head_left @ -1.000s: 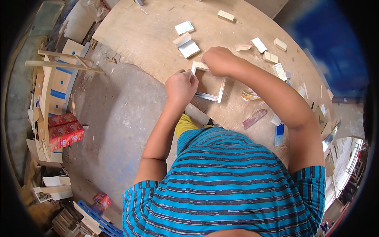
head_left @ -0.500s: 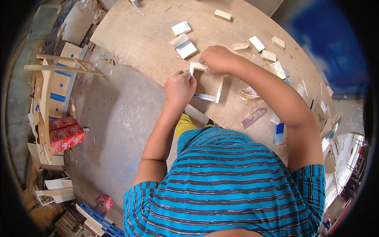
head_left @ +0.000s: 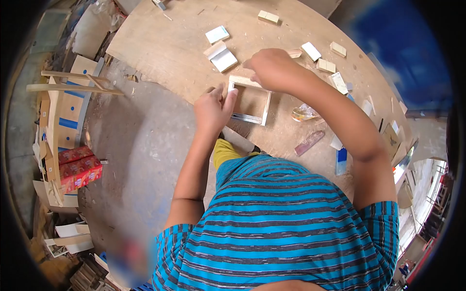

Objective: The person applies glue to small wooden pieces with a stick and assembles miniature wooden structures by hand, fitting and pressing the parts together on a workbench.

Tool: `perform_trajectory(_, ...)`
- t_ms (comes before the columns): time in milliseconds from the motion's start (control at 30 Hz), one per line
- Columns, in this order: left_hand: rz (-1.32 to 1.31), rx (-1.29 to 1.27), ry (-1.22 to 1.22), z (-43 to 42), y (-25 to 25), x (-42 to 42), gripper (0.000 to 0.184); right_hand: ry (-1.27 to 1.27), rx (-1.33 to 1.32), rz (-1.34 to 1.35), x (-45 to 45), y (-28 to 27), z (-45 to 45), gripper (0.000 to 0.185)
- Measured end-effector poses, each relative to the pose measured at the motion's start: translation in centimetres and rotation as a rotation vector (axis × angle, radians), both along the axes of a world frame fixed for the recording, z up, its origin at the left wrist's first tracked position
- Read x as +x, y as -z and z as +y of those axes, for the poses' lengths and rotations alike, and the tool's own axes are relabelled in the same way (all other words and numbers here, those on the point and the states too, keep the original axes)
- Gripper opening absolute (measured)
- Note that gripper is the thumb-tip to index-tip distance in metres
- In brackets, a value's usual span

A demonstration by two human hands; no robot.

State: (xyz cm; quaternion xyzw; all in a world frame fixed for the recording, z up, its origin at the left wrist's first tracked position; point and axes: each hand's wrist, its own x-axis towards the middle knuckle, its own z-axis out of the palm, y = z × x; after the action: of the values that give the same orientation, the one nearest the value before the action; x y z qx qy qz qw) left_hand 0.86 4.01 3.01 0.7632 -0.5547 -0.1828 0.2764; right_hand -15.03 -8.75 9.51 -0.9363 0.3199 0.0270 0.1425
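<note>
A small square wooden frame (head_left: pixel 265 109) with whitish edges lies on the wooden table (head_left: pixel 179 43). At its left side, my left hand (head_left: pixel 212 107) has thumb and fingers around the upper left corner. My right hand (head_left: pixel 272 70) is above the frame's upper right part, its fingers bent and pointing left; whether it holds anything small is hidden. Just beyond the frame lie a white block (head_left: pixel 224 60) and another white block (head_left: pixel 217 34).
Several small wood blocks (head_left: pixel 326 66) lie at the back right. A reddish bar (head_left: pixel 309 142), a clear plastic packet (head_left: pixel 305 113) and a blue-and-white piece (head_left: pixel 341 161) are on the right. Red boxes (head_left: pixel 80 169) stand on the floor at left.
My right hand has lifted off the frame's top edge and moved slightly up. My left hand's fingers have spread a little at the corner. The view has shifted slightly.
</note>
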Motion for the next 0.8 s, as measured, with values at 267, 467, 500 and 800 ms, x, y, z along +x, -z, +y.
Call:
perform_trajectory(267, -0.028, -0.444, 0.286, -0.4, -0.1, 1.6, 0.042, 0.205, 0.430, -0.166, -5.8, -0.3, 9.5, 0.018)
perform_trajectory(467, 0.027, -0.409, 0.554, -3.2, -0.3, 3.1, 0.041, 0.426, 0.353, -0.384, -8.1, 4.1, 13.8, 0.021)
perform_trajectory(500, 0.057, -0.389, 0.602, -3.9, -0.3, 3.3, 0.041, 0.476, 0.342, -0.420, -8.0, 4.4, 14.2, 0.022)
perform_trajectory(800, 0.131, -0.077, 1.098, -10.7, -1.9, 1.7, 0.048, 0.850, 0.168, -0.408, -4.2, 5.3, 13.8, 0.031)
